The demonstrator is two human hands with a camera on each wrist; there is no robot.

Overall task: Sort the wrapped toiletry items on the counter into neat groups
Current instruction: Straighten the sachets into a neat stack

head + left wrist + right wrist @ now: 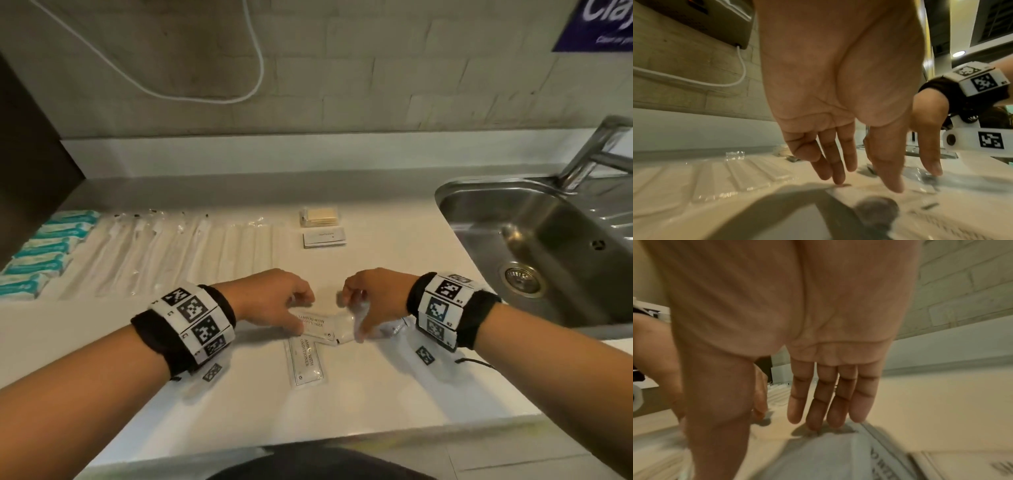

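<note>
Several white shampoo-with-conditioner sachets lie at the front middle of the white counter point(376, 394). One sachet point(320, 328) lies crosswise between my hands, and a second sachet point(306, 361) lies lengthwise just in front of it. More sachets point(394, 329) are half hidden under my right wrist. My left hand point(301, 313) spans the crosswise sachet's left end, its straight fingers point(838, 177) and thumb touching down. My right hand point(352, 317) reaches over the right end, with straight fingertips point(822, 423) on a sachet's point(828, 459) far edge.
Teal packets point(44, 253) line the counter's left end, beside a row of long clear-wrapped items point(171, 253). Behind my hands sit a clear box of yellowish pieces point(320, 217) and a stack of small white boxes point(323, 238). A steel sink point(462, 205) and tap point(596, 154) are at the right.
</note>
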